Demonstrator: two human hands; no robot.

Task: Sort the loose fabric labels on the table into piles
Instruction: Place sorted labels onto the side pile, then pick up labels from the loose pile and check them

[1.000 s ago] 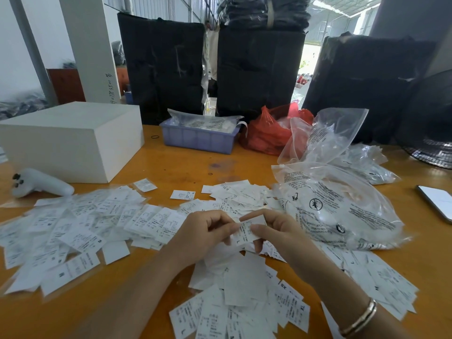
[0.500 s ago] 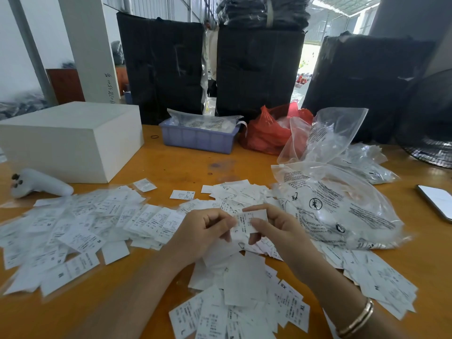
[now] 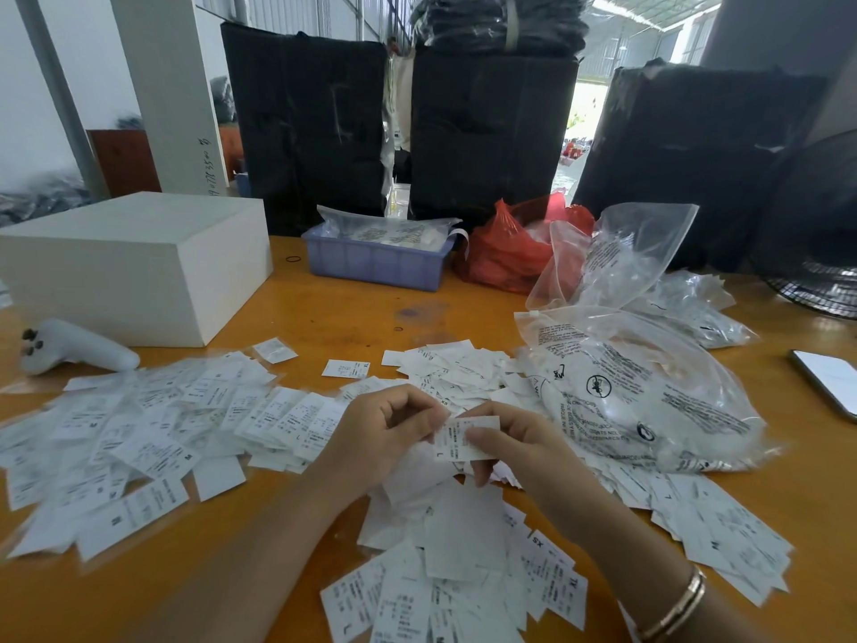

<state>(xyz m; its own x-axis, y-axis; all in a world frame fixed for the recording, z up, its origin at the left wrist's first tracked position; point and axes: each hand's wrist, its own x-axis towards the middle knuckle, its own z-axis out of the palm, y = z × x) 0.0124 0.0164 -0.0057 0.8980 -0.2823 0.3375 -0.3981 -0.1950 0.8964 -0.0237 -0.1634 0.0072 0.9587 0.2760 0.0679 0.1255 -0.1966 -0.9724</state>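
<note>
White printed fabric labels cover the orange table (image 3: pixel 324 317). A wide spread of labels (image 3: pixel 148 424) lies at the left, a heap (image 3: pixel 445 563) sits in front of me, a small pile (image 3: pixel 459 368) lies behind my hands, and more labels (image 3: pixel 723 526) trail off to the right. Between my hands I hold one label (image 3: pixel 463 440) marked with an L. My left hand (image 3: pixel 385 433) pinches its left edge with curled fingers. My right hand (image 3: pixel 519 452) pinches its right side between thumb and fingers.
A clear printed plastic bag (image 3: pixel 644 392) bulges right of my hands. A white box (image 3: pixel 134 262) and a white controller (image 3: pixel 74 352) sit at the left. A blue tray (image 3: pixel 375 262) and a red bag (image 3: pixel 505 252) stand behind. A phone (image 3: pixel 830 378) lies at the right edge.
Both hands have stayed together over the heap and shifted slightly toward me. The held label has turned so its printed face and the L show.
</note>
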